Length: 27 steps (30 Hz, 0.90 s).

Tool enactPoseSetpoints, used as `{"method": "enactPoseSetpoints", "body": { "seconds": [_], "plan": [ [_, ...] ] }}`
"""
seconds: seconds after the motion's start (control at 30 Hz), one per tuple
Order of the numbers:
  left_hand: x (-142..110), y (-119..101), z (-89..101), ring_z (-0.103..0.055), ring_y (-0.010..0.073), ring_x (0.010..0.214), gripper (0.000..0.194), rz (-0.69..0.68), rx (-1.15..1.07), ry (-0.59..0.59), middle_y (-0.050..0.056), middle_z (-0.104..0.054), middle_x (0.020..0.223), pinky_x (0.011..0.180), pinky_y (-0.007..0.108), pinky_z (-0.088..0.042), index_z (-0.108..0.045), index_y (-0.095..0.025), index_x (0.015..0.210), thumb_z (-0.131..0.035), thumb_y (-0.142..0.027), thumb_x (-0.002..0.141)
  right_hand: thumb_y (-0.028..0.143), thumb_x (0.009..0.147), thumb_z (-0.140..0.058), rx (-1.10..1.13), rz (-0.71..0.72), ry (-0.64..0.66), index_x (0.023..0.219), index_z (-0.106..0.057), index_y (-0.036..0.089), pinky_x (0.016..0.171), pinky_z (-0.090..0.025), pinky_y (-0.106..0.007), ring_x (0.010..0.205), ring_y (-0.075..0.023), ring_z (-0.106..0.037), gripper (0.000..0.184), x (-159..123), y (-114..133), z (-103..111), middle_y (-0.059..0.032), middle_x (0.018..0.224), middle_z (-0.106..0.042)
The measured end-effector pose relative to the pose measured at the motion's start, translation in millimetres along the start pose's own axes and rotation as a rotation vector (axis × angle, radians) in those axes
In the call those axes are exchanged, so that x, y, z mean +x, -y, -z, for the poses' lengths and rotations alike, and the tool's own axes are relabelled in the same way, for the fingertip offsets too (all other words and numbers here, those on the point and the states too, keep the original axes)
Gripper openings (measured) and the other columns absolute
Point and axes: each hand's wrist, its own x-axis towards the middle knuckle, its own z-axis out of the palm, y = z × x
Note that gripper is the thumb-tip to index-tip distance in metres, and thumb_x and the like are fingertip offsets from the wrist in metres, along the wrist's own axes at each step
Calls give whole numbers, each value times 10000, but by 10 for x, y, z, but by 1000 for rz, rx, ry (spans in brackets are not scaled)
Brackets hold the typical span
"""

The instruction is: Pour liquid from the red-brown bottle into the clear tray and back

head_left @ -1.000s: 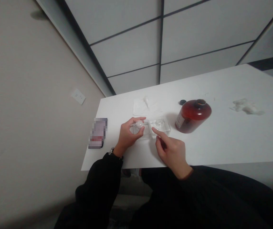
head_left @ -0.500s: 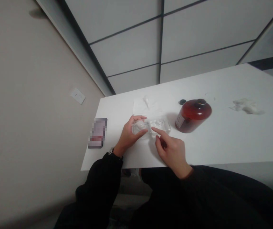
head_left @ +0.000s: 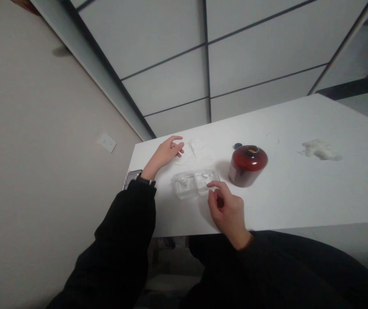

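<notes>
My left hand is held out over the left back of the table, fingers apart and holding nothing. Just right of its fingertips, a small white piece with a rounded end and narrow stem lies on a flat white tissue. Nearer to me is a clear plastic box with two compartments. A whitish round thing sits in its left compartment; small clear pieces are in the right one. My right hand is by the box's right front corner, index finger stretched out, other fingers curled, apparently holding nothing.
An uncapped red-brown bottle stands right of the box, a dark cap behind it. Crumpled whitish material lies farther right. A phone-like dark object is partly behind my left wrist. A wall borders the left side.
My left hand has let go of the box's left part and moved back and left towards the tissue. My right hand stays by the box. The view has shifted slightly.
</notes>
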Motion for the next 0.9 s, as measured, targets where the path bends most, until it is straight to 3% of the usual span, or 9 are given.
{"method": "enactPoseSetpoints", "body": {
  "seconds": [0.1,0.2,0.3,0.4,0.57,0.67,0.8,0.9],
  "plan": [
    [461,-159,-27,-727,175,735,419,43,145,69,66,-784,847,829,308,-551,-627,-155,1377,-543,-367,1026,190,973,-517,40,-67,-45,1072,-697,168,470,-341,-203,375,-88,-441,207,12,2,16,121,488,-435],
    [735,-221,-164,-727,220,744,487,50,267,71,60,-760,734,853,335,-538,-702,-118,1267,-703,-463,923,217,973,-518,88,-169,-84,1121,-694,138,465,-342,-207,374,-94,-421,244,24,11,27,127,482,-404],
    [845,-236,-269,-733,245,790,453,30,334,67,64,-756,715,853,337,-532,-749,-115,1129,-801,-450,828,274,989,-528,113,-250,-60,1281,-678,87,469,-336,-220,381,-104,-406,379,35,5,20,130,478,-383],
    [835,-278,-234,-732,245,848,320,-1,352,13,60,-749,711,882,335,-522,-754,-123,1049,-805,-326,807,360,1007,-550,118,-296,-29,1380,-675,93,494,-332,-237,399,-110,-403,476,42,-23,1,117,472,-407],
    [432,-486,90,-730,193,828,342,-76,240,-135,24,-749,781,823,306,-531,-670,-181,1204,-669,-390,935,431,993,-577,147,-359,27,1342,-745,163,523,-326,-251,435,-113,-415,472,57,-63,-18,82,487,-466],
    [-61,-665,218,-742,177,827,401,-244,-162,-200,-12,-724,773,764,281,-543,-579,-211,1229,-717,-388,897,447,981,-588,163,-381,51,1321,-764,183,542,-344,-253,447,-114,-420,465,65,-67,-22,74,495,-481],
    [-662,-850,172,-754,169,818,401,-277,-306,-135,-25,-723,826,736,273,-586,-545,-235,1157,-760,-396,860,456,974,-587,158,-391,54,1310,-772,190,555,-352,-261,451,-120,-420,467,65,-73,-26,71,490,-482],
    [-860,-877,83,-743,154,818,355,-292,-251,-152,-38,-714,835,835,312,-618,-563,-238,1135,-766,-341,864,468,967,-589,150,-390,48,1305,-774,186,560,-354,-265,456,-125,-425,478,60,-82,-27,66,494,-491]
  ]
}}
